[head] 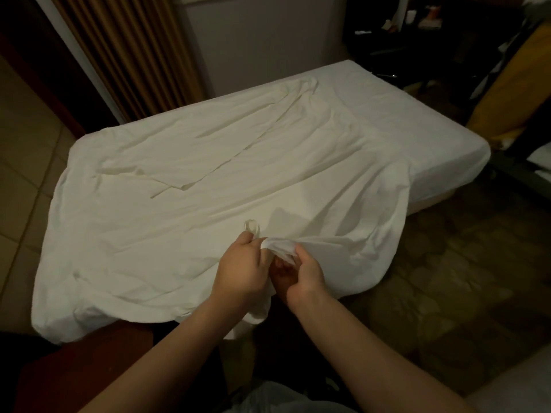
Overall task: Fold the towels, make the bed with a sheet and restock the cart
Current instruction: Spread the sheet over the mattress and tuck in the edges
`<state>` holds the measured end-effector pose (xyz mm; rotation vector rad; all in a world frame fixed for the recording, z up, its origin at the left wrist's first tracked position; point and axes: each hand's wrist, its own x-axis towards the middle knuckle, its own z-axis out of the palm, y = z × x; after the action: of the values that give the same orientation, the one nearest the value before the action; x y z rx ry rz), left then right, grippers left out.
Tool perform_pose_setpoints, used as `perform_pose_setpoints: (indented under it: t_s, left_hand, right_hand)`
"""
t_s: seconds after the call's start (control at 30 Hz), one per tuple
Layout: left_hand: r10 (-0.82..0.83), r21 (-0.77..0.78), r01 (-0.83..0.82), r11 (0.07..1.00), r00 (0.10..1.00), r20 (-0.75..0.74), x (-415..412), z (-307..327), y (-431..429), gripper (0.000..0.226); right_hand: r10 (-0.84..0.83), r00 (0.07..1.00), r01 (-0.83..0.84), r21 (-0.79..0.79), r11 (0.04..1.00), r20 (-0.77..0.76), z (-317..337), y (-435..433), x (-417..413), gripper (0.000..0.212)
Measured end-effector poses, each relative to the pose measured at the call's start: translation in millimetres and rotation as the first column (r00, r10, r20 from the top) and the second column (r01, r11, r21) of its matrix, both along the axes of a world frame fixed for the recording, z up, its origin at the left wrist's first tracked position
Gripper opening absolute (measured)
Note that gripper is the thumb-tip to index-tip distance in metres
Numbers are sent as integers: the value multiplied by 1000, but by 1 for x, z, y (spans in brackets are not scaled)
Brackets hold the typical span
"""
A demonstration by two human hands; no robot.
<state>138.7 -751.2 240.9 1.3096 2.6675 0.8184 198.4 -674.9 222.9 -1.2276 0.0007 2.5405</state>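
Observation:
A white sheet (185, 186) lies spread and wrinkled over the bed (441, 162), hanging over the near edge and the left side. At the near edge my left hand (241, 269) and my right hand (301, 272) sit close together, both gripping a bunched corner of the sheet (280, 247) lifted a little above the mattress. A folded-back flap of the sheet lies across the middle. The far right corner of the mattress shows its fitted white cover.
A brown pleated curtain (131, 55) hangs behind the bed at the far left. Tiled floor (24, 162) runs along the left side. A dark cart or shelf with a yellow bag (512, 84) stands at the right. Patterned floor (447, 278) lies on the near right.

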Motion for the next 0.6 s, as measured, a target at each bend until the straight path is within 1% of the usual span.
perform_pose_setpoints:
  t_s: [0.07, 0.13, 0.2, 0.3, 0.37, 0.47, 0.6]
  left_hand:
    - [33, -5, -33, 999, 999, 26, -5, 4, -2, 48]
    - [65, 37, -70, 997, 991, 115, -10, 10, -3, 36]
    - [86, 61, -98, 993, 981, 176, -15, 14, -6, 33]
    - [98, 50, -111, 993, 972, 213, -18, 15, -11, 35]
    - [92, 43, -103, 994, 971, 219, -16, 14, -14, 36]
    - [86, 47, -98, 994, 972, 220, -15, 12, -16, 35]
    - [73, 49, -85, 995, 975, 211, -14, 12, -17, 34]
  right_hand:
    - [8, 992, -6, 14, 1000, -124, -3, -7, -2, 32]
    - [-27, 975, 30, 12, 999, -218, 1, -13, -4, 27]
    - [-81, 977, 85, 9, 996, -198, 1, -16, -6, 17]
    - [-156, 978, 161, 31, 986, -136, 1, -19, -6, 7]
    - [-182, 972, 189, 35, 981, -149, 2, -21, -4, 9]
    - [-176, 969, 188, 54, 981, -173, 6, -23, 1, 12]
    - [-179, 977, 187, 69, 980, -115, 13, -25, 5, 11]
